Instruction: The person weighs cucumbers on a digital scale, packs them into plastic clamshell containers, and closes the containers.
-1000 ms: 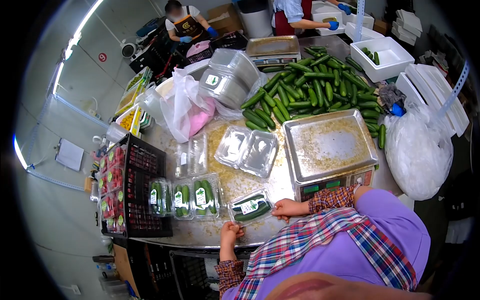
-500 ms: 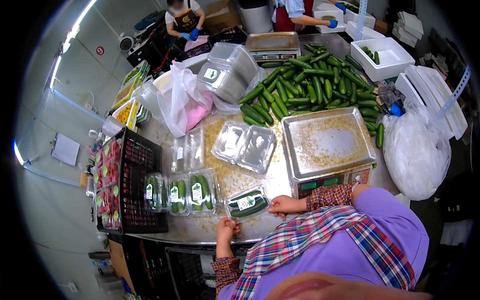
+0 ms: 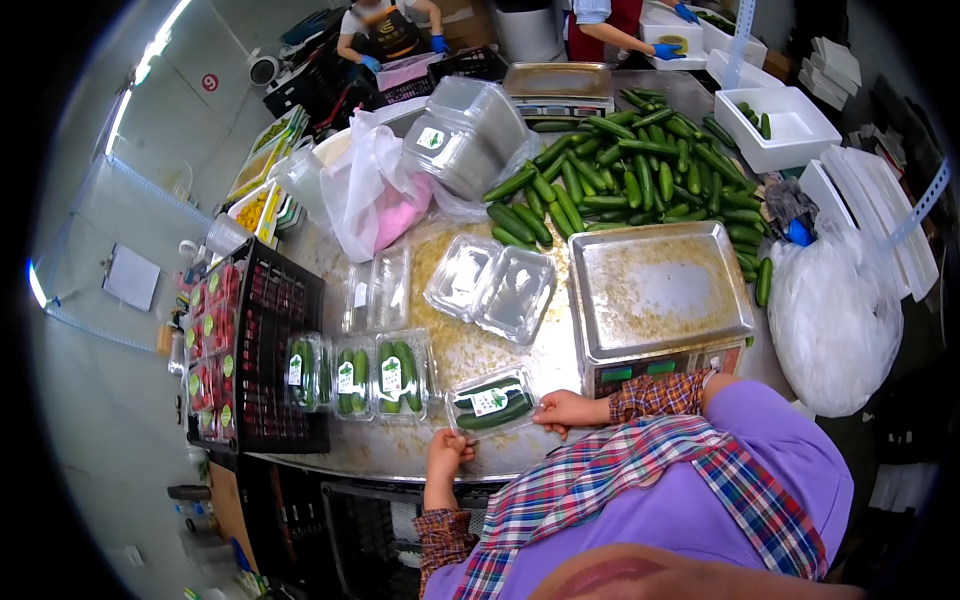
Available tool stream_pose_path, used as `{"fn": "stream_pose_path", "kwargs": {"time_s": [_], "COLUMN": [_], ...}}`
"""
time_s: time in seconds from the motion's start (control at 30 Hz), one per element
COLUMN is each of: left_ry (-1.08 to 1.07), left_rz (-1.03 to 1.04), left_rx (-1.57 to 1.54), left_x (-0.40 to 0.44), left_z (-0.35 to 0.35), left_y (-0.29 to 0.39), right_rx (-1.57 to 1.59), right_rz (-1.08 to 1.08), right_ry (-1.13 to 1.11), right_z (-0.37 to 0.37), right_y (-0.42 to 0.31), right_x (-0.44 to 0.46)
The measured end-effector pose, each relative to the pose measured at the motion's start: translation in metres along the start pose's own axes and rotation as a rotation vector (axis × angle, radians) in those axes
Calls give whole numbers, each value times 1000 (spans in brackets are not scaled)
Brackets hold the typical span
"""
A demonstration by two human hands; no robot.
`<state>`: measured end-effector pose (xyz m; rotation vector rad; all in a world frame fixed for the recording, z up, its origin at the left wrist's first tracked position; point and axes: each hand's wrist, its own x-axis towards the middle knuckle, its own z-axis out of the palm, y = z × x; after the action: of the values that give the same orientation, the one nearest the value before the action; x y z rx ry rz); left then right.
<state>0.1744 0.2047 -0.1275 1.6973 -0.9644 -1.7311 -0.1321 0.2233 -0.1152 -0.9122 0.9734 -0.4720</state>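
Observation:
Between my hands, near the front edge of the metal table, is a clear plastic clamshell box [image 3: 491, 403] with cucumbers inside and a white-and-green label on its lid. My left hand [image 3: 449, 454] pinches its near left corner. Fingers of my right hand [image 3: 571, 412] are closed on its right edge. To the left stand several labelled cucumber boxes [image 3: 402, 375] side by side. Behind the held box lies an open clamshell [image 3: 492, 289] with no cucumbers in it. A metal tray [image 3: 665, 290] rests on a scale at the right.
Loose cucumbers [image 3: 640, 165] are heaped at the back. Stacked clamshells [image 3: 465, 135] stand by a white plastic bag [image 3: 365, 185]. A black crate [image 3: 285, 350] bounds the left, a bulging clear bag [image 3: 835, 310] the right. Two co-workers in blue gloves are across the table.
The view has tilted slightly. My hands keep their grip on the box, which barely moves. At the back, one co-worker's gloved hands have moved apart.

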Motion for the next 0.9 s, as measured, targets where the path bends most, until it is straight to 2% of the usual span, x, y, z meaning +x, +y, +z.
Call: {"fn": "stream_pose_path", "kwargs": {"time_s": [0.23,0.4,0.47,0.53,0.57,0.63,0.7,0.73,0.8,0.83,0.87,0.9], "left_ry": [-13,-162,-134,-38,11,97,-73,-27,179,138,324,214], "left_rz": [-76,-163,-146,-112,-92,-113,-239,-155,101,193,537,406], "left_rx": [-40,-353,-488,-478,-439,-417,-1,426,1175,1176,1089,857], "left_x": [-11,-20,-17,-10,2,2,2,-26,-23,-9,3,10], "left_z": [7,9,14,14,12,13,-13,-15,-36,-46,-46,-37], "left_y": [18,21,13,8,-1,-4,18,68,141,176,197,244], "right_rx": [11,10,85,217,323,185,113,66,-23,-98,-171,-300], "right_rz": [20,24,157,342,362,303,285,232,109,52,-14,32], "right_ry": [2,-13,-4,-21,-24,-66,-74,-137,-109,-114,-119,-150], "right_z": [2,1,3,1,4,2,4,2,6,6,5,1], "right_y": [-5,-2,-15,-12,-10,-2,3,0,-9,-1,8,9], "right_x": [-2,2,-2,10,12,17,13,9,-1,0,2,4]}}
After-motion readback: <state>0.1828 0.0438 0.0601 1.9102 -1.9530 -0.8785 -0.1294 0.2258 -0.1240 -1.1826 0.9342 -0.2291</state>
